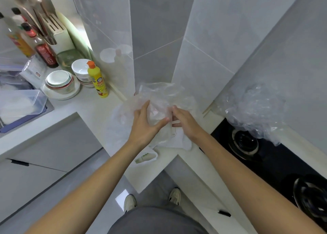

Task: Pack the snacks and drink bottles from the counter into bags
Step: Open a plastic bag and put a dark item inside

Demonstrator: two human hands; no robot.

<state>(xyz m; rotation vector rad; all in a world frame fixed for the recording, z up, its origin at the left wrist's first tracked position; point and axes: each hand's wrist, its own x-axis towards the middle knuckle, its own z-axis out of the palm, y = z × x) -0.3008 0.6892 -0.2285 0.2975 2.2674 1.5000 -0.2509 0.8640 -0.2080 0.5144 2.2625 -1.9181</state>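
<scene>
Both hands (164, 122) (fingers curled) on clear bag (159, 99)

Yellow bottle (97, 80) at ten o'clock — printed label, characters too blurred to read; red-labelled sauce bottle (46, 54) — likewise illegible.

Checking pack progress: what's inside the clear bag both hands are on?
Clear bag is crumpled; left hand and right hand cover its middle. Only pale shapes show through, contents unidentifiable.
</scene>
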